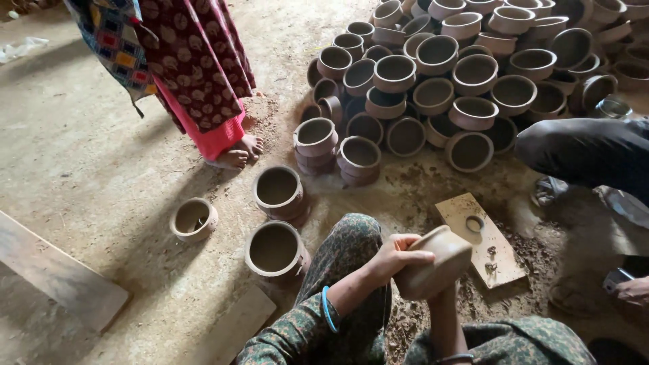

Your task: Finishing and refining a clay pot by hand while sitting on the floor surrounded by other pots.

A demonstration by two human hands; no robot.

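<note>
I hold an unfired brown clay pot (436,265) in front of my knees, tilted so its rounded base faces up. My left hand (395,257) clasps its left side with the fingers curled over the wall. My right hand is hidden inside or under the pot; only the right forearm (445,324) shows, rising into it. A blue bangle (328,308) circles my left wrist. Just right of the pot lies a small wooden board (497,250) with a clay ring (474,224) on it.
A big heap of clay pots (460,81) fills the upper right. Three loose pots (277,253) stand at left. A barefoot person (233,152) in a patterned skirt stands beyond them. Another person's dark-clad leg (588,152) and hand (635,290) are at right. Wooden planks (61,277) lie lower left.
</note>
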